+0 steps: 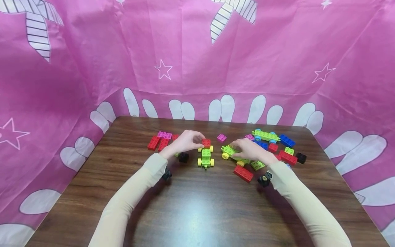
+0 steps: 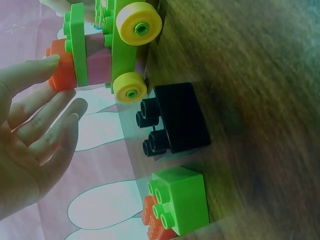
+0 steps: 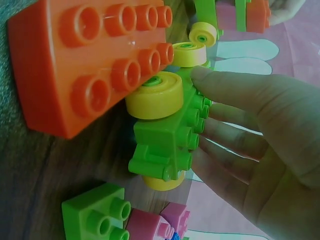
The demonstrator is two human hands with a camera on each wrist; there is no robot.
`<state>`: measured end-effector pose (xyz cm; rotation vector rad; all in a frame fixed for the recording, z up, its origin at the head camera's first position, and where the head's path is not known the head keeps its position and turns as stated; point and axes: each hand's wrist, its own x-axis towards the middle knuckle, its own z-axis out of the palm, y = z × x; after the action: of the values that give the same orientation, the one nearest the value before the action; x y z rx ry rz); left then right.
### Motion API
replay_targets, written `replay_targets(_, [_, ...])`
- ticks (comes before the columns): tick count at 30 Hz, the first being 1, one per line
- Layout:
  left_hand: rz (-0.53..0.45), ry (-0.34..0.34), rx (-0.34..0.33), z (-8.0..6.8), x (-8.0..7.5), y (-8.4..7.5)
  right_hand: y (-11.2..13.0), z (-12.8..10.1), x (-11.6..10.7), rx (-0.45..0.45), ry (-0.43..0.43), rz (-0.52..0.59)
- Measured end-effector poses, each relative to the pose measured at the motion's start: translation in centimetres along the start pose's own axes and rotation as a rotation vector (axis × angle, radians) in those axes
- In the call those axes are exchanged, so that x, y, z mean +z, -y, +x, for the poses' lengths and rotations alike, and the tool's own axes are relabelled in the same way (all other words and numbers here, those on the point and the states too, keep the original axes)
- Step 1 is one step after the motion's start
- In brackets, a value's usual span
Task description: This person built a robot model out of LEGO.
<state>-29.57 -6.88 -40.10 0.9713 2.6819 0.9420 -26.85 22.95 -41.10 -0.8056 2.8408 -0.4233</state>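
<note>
A small green car with yellow wheels [image 1: 205,158] stands at the middle of the brown table [image 1: 197,206]. On its far end sits a red brick [image 1: 206,143], which my left hand [image 1: 199,140] pinches between thumb and fingers. The left wrist view shows the same red brick [image 2: 59,70] on a green plate, with the fingertips [image 2: 62,97] against it. My right hand [image 1: 236,148] grips a second green chassis with yellow wheels [image 1: 229,151] just to the right. In the right wrist view its thumb and fingers curl round that chassis [image 3: 162,145].
Red bricks [image 1: 153,142] and a pink plate [image 1: 164,134] lie at the left, a black brick [image 1: 183,157] by my left wrist. A pink brick [image 1: 221,138], a blue-wheeled green chassis [image 1: 265,136], blue brick [image 1: 287,140] and long red brick [image 1: 243,173] lie right. Pink cloth walls three sides.
</note>
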Motion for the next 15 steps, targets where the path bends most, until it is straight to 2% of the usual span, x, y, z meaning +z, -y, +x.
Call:
replay_targets(8, [-0.026, -0.024, -0.022, 0.1, -0.6, 0.5, 0.1, 0.7, 0.2, 0.002, -0.001, -0.003])
replay_targets(15, [-0.010, -0.046, 0.000, 0.3, -0.9, 1.2, 0.3, 1.2, 0.5, 0.010, 0.005, 0.006])
